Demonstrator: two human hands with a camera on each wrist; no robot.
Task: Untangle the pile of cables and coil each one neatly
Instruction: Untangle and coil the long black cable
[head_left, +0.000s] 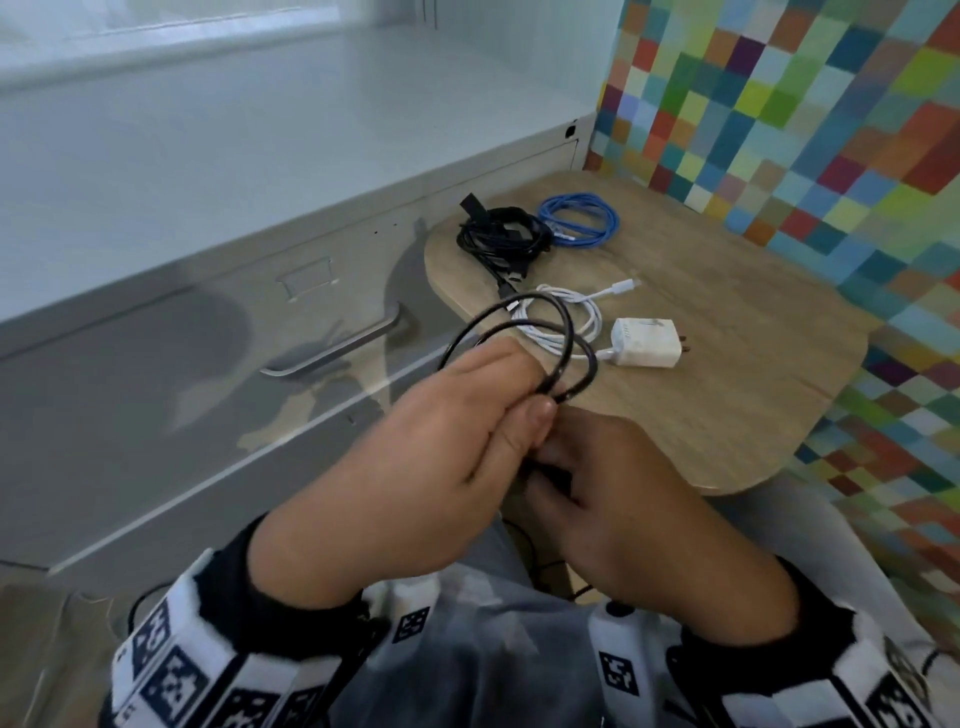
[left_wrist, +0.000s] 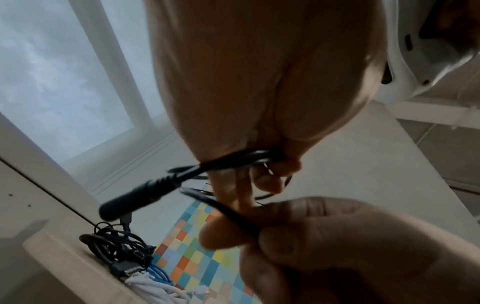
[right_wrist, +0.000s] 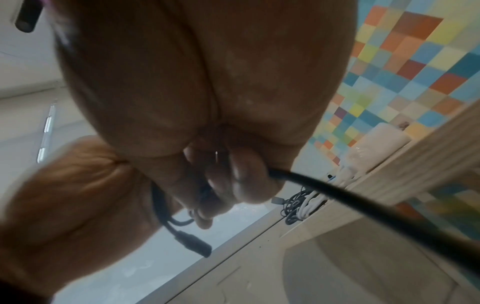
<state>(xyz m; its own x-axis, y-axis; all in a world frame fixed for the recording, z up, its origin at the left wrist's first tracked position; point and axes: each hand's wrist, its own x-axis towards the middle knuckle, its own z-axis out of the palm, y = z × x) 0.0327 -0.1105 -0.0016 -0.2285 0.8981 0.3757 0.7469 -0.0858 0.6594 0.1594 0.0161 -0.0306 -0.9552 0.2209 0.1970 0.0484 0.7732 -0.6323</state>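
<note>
My left hand (head_left: 457, 415) grips a thin black cable (head_left: 545, 332) whose loops stand up over the fingers. In the left wrist view the loops (left_wrist: 241, 159) cross the palm and a black barrel plug (left_wrist: 135, 202) sticks out left. My right hand (head_left: 613, 493), just below, pinches the same cable's loose run (right_wrist: 363, 201), which trails off to the lower right. On the wooden table (head_left: 727, 332) lie a black cable bundle (head_left: 498, 239), a coiled blue cable (head_left: 582, 221) and a white cable (head_left: 576, 317) joined to a white charger (head_left: 647, 343).
A grey metal drawer cabinet (head_left: 208, 364) with a bar handle (head_left: 337, 353) stands to the left of the table. A multicoloured checked wall (head_left: 831, 130) rises behind and to the right. Marker-patterned wristbands sit on both wrists.
</note>
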